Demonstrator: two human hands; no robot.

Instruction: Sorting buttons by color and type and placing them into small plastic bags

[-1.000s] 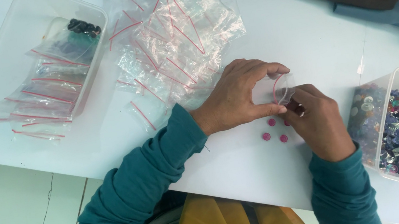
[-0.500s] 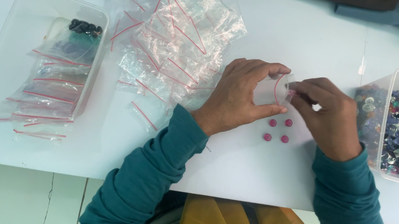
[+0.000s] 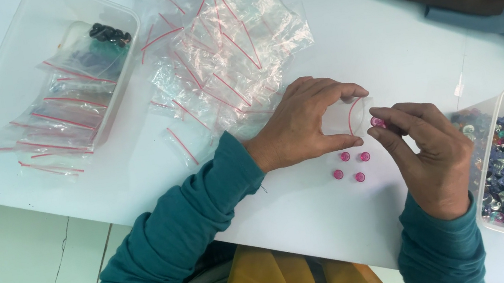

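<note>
Pink bead (image 3: 377, 122) pinched in right hand (image 3: 428, 156) at the bag (image 3: 345, 118) left hand (image 3: 307, 122) holds open; next needs dropping it in cleanly.

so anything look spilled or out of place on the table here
Nothing looks damaged. Four pink beads lie loose on the white table below the left hand. Several small bags spill over the rim of the clear tray at far left, and a loose heap of bags sits beside it.
</note>
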